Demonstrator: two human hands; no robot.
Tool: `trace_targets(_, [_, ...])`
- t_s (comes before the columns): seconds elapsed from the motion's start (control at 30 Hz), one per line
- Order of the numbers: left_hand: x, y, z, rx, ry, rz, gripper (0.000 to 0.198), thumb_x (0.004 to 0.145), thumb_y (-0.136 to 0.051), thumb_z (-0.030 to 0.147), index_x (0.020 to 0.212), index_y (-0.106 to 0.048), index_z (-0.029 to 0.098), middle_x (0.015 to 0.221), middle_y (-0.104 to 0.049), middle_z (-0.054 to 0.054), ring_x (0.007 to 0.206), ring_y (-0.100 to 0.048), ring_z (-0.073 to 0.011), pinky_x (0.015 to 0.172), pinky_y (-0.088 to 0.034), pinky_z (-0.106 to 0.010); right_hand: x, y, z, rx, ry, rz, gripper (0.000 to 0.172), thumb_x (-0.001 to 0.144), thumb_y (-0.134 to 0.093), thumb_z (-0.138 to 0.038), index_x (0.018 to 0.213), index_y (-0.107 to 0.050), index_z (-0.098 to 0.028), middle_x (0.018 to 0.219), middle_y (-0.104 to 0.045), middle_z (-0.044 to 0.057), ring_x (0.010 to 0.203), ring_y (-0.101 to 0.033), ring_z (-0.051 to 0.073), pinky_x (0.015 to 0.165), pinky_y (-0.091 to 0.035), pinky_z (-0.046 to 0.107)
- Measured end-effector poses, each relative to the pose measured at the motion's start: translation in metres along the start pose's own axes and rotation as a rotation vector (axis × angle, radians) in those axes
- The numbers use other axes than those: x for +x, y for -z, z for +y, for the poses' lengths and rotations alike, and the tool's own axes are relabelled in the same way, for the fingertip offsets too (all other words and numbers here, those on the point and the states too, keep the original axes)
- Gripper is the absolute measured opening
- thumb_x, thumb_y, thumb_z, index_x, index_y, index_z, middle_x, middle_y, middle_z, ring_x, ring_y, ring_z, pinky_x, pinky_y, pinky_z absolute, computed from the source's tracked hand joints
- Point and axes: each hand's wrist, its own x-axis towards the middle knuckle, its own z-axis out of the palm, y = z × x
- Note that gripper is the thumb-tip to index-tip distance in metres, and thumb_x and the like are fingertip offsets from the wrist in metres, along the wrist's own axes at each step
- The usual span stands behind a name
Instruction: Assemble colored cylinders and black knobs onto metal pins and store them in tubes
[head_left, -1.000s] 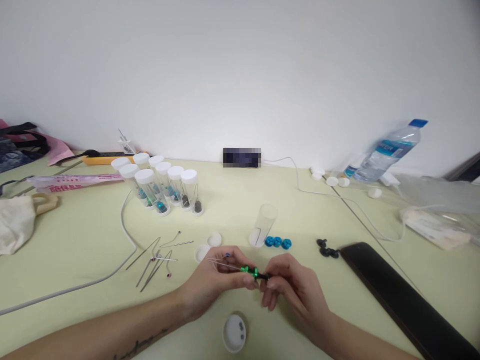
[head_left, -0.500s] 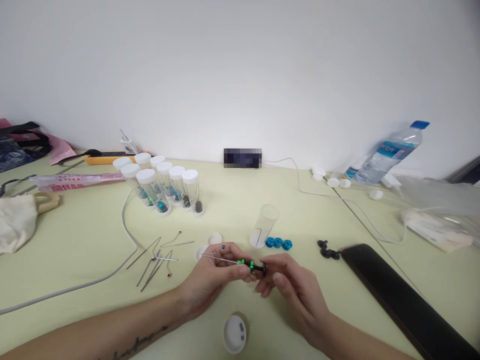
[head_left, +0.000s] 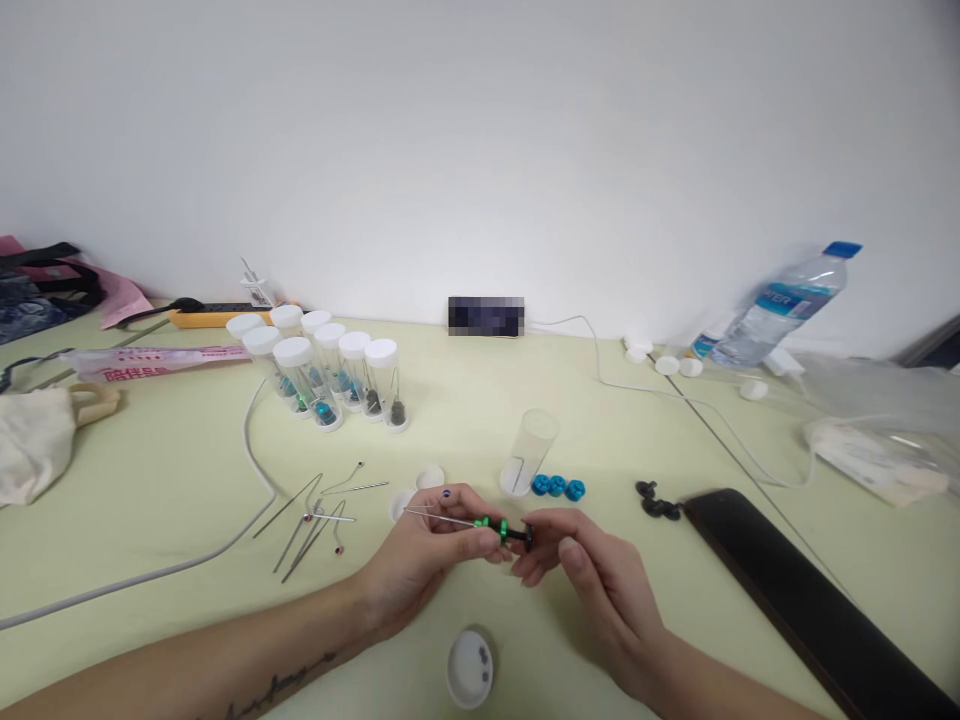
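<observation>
My left hand [head_left: 431,550] pinches a thin metal pin [head_left: 442,518] threaded with green beads [head_left: 493,526] and a black piece [head_left: 519,536] at its right end. The fingertips of my right hand [head_left: 592,580] pinch that black end. Both hands hover low over the pale green table [head_left: 150,500], just in front of an open clear tube [head_left: 529,452] that stands upside down on its cap. Three blue beads [head_left: 556,487] lie right of the tube. A white lid [head_left: 469,668] with small beads in it sits near the front edge.
Several capped tubes [head_left: 330,375] holding beads stand at the back left. Loose metal pins [head_left: 315,515] and a grey cable [head_left: 251,455] lie left of my hands. Black beads [head_left: 654,500] and a dark flat case [head_left: 810,600] are on the right, a water bottle [head_left: 780,305] behind.
The pin with its beads has risen slightly and tilted more level. My right hand's fingers have shifted onto the black end piece.
</observation>
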Motion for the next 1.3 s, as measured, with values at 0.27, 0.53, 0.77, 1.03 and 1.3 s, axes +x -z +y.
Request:
trace_targets(0.27, [-0.0017,-0.0010,0.0004,0.025,-0.011,-0.032,0.011,0.072,-0.075,0.012,0.081,-0.070,0.011,0.080,-0.073,-0.006,0.072,-0.064,-0.0124,0.072,-0.049,-0.023,-0.0001,0.0013,-0.0028,-0.073,0.013,-0.033,0.024,0.098,-0.038,-0.026,0.113,-0.057,-0.023,0.087,-0.069,0.004,0.074,-0.067,0.014,0.070,-0.055,0.026])
trace_targets(0.53, [-0.0033,-0.0001,-0.0013,0.061,0.019,-0.040,0.015,0.070,-0.076,0.013,0.084,-0.069,0.012,0.076,-0.072,-0.005,0.069,-0.064,-0.0127,0.072,-0.049,-0.025,-0.0003,0.0006,-0.0045,-0.149,0.010,-0.046,0.017,0.092,-0.051,-0.020,0.108,-0.059,-0.020,0.080,-0.069,0.004,0.067,-0.067,0.014,0.061,-0.055,0.023])
trace_targets(0.77, [-0.0046,-0.0012,-0.0008,0.073,0.039,-0.047,0.018,0.068,-0.078,0.013,0.083,-0.069,0.012,0.077,-0.073,-0.006,0.070,-0.065,-0.0146,0.071,-0.049,-0.027,0.0028,0.0023,-0.0025,-0.118,-0.050,-0.078,0.024,0.097,-0.042,-0.028,0.095,-0.063,-0.017,0.072,-0.069,0.004,0.062,-0.066,0.012,0.060,-0.053,0.022])
trace_targets(1.03, [-0.0011,-0.0016,0.0000,0.011,0.001,-0.009,0.014,0.070,-0.076,0.013,0.082,-0.069,0.012,0.084,-0.073,-0.007,0.075,-0.066,-0.0150,0.074,-0.049,-0.026,-0.0013,0.0000,0.0003,0.027,-0.026,0.008,0.032,0.100,-0.031,-0.036,0.119,-0.052,-0.022,0.081,-0.066,0.005,0.068,-0.066,0.015,0.063,-0.056,0.027])
trace_targets(1.3, [-0.0023,-0.0036,0.0006,0.012,-0.001,0.006,0.014,0.069,-0.077,0.013,0.081,-0.069,0.012,0.085,-0.073,-0.007,0.074,-0.066,-0.0147,0.075,-0.050,-0.026,0.0001,0.0004,0.0000,-0.029,0.012,-0.004,0.031,0.100,-0.032,-0.030,0.116,-0.057,-0.021,0.078,-0.067,0.004,0.068,-0.066,0.015,0.064,-0.056,0.026])
